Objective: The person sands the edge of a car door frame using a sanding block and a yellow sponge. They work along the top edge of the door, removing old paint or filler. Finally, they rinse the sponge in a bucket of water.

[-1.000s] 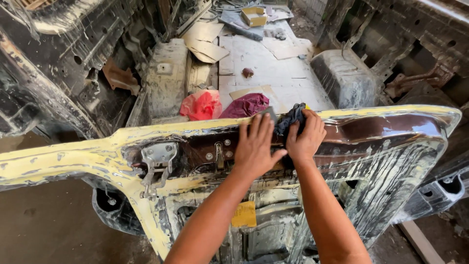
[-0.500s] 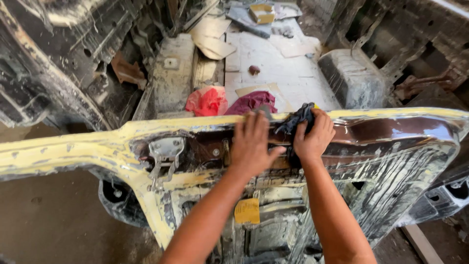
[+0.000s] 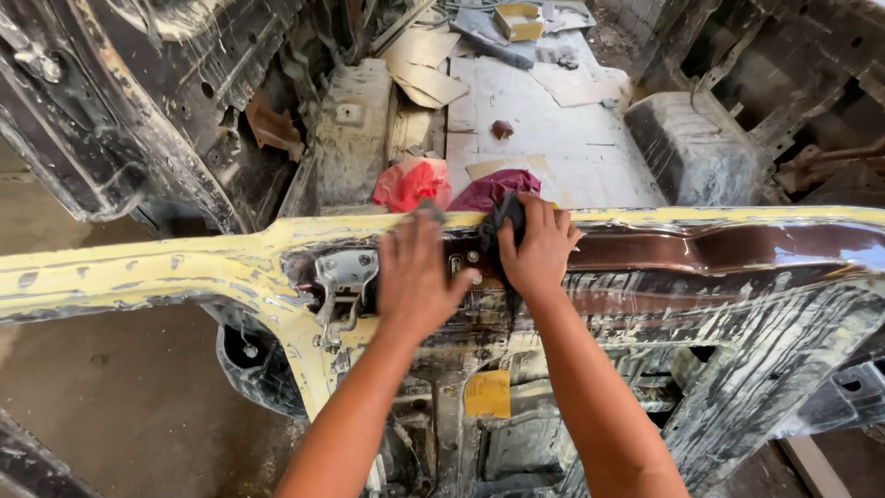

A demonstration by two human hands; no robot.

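A stripped car body panel (image 3: pixel 719 249), yellow with filler along its top edge and brown in the middle, runs across the view. My left hand (image 3: pixel 417 275) lies flat on it, fingers spread, just right of a bare metal latch (image 3: pixel 343 281). My right hand (image 3: pixel 536 247) presses a dark rag (image 3: pixel 501 219) against the panel's top edge. The two hands sit side by side, almost touching.
Beyond the panel lies the stripped car floor (image 3: pixel 553 138) with a red cloth (image 3: pixel 410 183), a maroon cloth (image 3: pixel 493 189), cardboard pieces and a small yellow box (image 3: pixel 516 20). A wheel arch (image 3: pixel 691 148) rises at right. Concrete ground (image 3: pixel 120 387) shows at lower left.
Both hands have slid left along the panel's top edge, the right one taking the dark rag with it. The view has shifted slightly.
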